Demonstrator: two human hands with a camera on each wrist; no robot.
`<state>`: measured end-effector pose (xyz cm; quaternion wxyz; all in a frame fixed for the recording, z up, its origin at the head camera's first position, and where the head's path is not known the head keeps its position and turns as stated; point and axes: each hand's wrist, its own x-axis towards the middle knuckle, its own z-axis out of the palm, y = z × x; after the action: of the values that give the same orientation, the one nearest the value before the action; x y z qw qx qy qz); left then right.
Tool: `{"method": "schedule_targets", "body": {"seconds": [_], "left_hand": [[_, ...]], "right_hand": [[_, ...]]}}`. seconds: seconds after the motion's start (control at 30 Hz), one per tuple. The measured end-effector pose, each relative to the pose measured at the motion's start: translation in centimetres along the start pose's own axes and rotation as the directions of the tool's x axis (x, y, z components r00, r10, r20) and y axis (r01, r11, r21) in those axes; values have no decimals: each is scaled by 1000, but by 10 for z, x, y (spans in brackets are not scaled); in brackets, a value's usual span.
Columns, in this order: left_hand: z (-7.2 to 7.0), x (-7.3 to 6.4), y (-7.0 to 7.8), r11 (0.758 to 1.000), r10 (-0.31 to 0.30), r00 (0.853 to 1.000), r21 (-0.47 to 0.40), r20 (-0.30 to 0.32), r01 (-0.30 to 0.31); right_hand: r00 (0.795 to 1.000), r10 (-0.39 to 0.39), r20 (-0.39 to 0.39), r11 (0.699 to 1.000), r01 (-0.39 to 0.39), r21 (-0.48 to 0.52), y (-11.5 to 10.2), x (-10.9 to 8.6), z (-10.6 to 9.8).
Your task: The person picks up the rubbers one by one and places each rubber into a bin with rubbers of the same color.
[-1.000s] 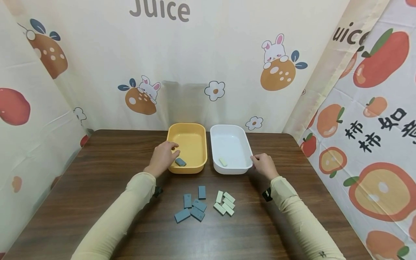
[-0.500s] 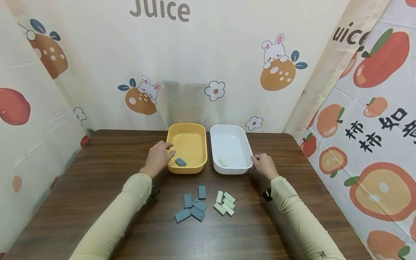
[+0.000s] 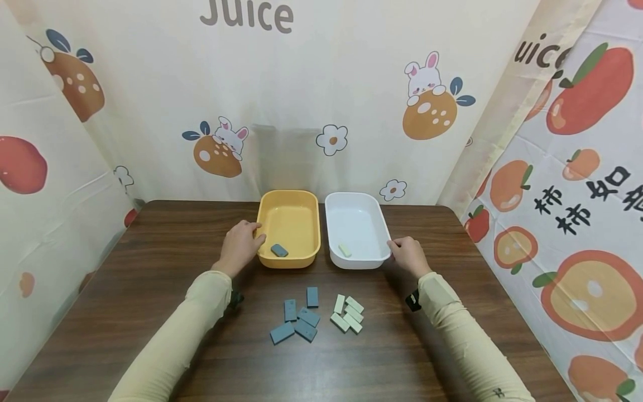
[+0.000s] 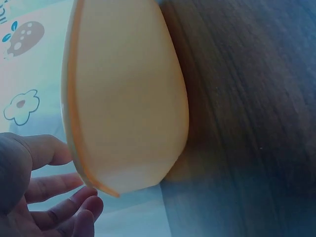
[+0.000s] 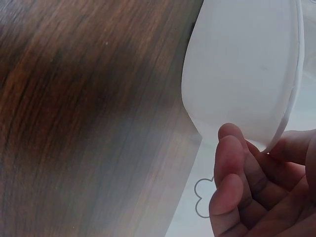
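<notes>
the right hand (image 3: 409, 257) pinches the white tray (image 3: 358, 226); the left hand (image 3: 238, 246), its fingers loose, is at the left side of the yellow tray (image 3: 292, 223), touching or not i cannot tell. the trays, on the table (image 3: 382, 363), contain a green block (image 3: 344, 250) and a blue block (image 3: 279, 250), respectively. uneven pulling could tilt a tray, making its block slide.

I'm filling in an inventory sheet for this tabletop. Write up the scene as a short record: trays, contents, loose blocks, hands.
Surface: brown wood-grain table
Trays: yellow tray left of white tray
Yellow tray contents: one blue-gray block
White tray contents: one pale green block
Loose blocks: five blue-gray, five pale green, in two groups
Left hand: at yellow tray's left rim, not clearly gripping
Right hand: pinches white tray's right rim
</notes>
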<state>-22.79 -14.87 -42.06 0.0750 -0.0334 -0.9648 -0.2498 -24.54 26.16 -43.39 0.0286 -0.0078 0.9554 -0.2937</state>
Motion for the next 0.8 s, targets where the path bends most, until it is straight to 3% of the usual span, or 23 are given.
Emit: {"method": "schedule_targets", "body": {"seconds": [0.27,0.57,0.8], "left_hand": [[4,-2,-7,1000,8,999,-10,-33,-9],[8,-6,-12,1000,-20,1000,-5,-20,20],[11,-8,-13,1000,-12,998,-29,-69,10]], "right_hand": [[1000,9,0,1000,-9,0,-2,-1,-1],[1000,13,-5,1000,-13,1,-3,-2,-2],[1000,7,-6,1000,-7,9,-4,-1,-2]]}}
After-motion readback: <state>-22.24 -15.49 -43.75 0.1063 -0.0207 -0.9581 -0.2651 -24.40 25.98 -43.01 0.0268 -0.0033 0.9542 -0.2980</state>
